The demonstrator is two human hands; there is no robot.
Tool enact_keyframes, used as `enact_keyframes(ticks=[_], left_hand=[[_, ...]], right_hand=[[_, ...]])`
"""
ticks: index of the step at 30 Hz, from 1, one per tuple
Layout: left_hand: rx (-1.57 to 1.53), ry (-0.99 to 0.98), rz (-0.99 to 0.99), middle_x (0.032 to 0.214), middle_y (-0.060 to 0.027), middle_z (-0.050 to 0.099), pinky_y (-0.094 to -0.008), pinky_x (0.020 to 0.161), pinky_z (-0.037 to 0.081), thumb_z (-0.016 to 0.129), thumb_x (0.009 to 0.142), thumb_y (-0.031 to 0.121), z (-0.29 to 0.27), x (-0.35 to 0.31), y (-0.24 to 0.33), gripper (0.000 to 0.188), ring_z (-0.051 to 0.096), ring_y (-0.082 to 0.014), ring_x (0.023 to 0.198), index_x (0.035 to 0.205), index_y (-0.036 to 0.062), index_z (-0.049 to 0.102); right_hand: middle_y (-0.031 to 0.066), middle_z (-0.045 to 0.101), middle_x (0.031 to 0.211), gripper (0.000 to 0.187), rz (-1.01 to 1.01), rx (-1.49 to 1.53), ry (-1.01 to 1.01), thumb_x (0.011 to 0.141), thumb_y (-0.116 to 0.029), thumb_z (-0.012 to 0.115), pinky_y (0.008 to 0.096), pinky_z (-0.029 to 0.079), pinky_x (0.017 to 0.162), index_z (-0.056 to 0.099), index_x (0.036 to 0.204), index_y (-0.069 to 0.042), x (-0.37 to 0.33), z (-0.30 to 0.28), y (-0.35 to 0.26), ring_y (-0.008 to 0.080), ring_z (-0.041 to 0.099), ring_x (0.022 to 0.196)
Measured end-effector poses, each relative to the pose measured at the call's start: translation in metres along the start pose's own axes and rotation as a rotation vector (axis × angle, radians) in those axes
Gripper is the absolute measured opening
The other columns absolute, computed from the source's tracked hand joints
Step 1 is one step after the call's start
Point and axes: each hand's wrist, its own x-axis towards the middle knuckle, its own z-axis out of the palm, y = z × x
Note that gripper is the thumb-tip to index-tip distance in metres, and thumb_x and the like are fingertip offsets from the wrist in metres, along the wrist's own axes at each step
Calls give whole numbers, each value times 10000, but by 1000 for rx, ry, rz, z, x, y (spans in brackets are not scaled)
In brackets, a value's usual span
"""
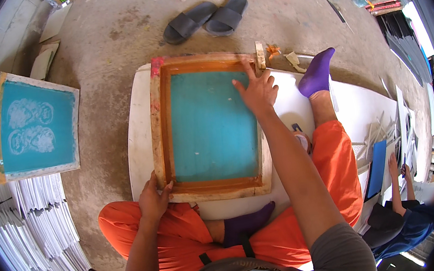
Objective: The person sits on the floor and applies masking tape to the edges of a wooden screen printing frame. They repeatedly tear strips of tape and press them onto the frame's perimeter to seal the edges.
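A wooden screen-printing frame (157, 131) with a teal mesh (213, 128) lies in front of my crossed legs, on a white board (141, 143). At its near left corner my left hand (154, 199) holds the wood, thumb on top and the other fingers around the outer side. My right hand (260, 91) rests at the far right part of the frame with fingers spread. Its index finger reaches onto the far right corner, and the thumb is over the mesh. A small wooden block (260, 55) stands at that corner.
Another teal screen (41, 127) with pale printed shapes leans on stacks of white sheets (40, 217) at left. Black slides (207, 18) lie on the concrete floor beyond. At right, a person (416, 220) works beside a blue panel (377, 169) and loose strips.
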Motion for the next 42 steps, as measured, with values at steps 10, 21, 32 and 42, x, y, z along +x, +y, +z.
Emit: enact_keyframes(ticks=[10, 21, 32, 42], left_hand=[[28, 57, 118, 1148, -230, 716, -447, 853, 562, 750, 970, 441, 9, 5, -20, 776, 716, -381, 1025, 1551, 3, 481], [188, 338, 371, 1228, -166, 713, -486, 960, 534, 813, 877, 493, -2, -5, -8, 747, 670, -345, 1114, 1430, 38, 600], [570, 129, 947, 1133, -122, 730, -428, 1041, 515, 673, 902, 180, 45, -20, -19, 380, 693, -268, 1116, 1247, 21, 690], [752, 308, 819, 1142, -142, 742, -471, 972, 556, 631, 924, 142, 64, -27, -27, 321, 719, -286, 1092, 1203, -5, 690]], right_hand=[[250, 508, 1349, 820, -49, 17, -33, 974, -718, 567, 540, 518, 950, 193, 1671, -503, 13, -14, 8, 402, 602, 1204], [99, 673, 1163, 561, -640, 356, -207, 856, -449, 816, 462, 560, 926, 696, 1288, -112, -176, -18, 89, 317, 682, 1119], [73, 706, 917, 294, -809, -60, 78, 864, -295, 779, 379, 527, 577, 735, 1017, -49, -289, 36, 110, 229, 717, 704], [26, 723, 870, 342, -883, -234, 500, 826, -292, 772, 337, 451, 515, 774, 1077, -60, -303, 64, 120, 147, 621, 552]])
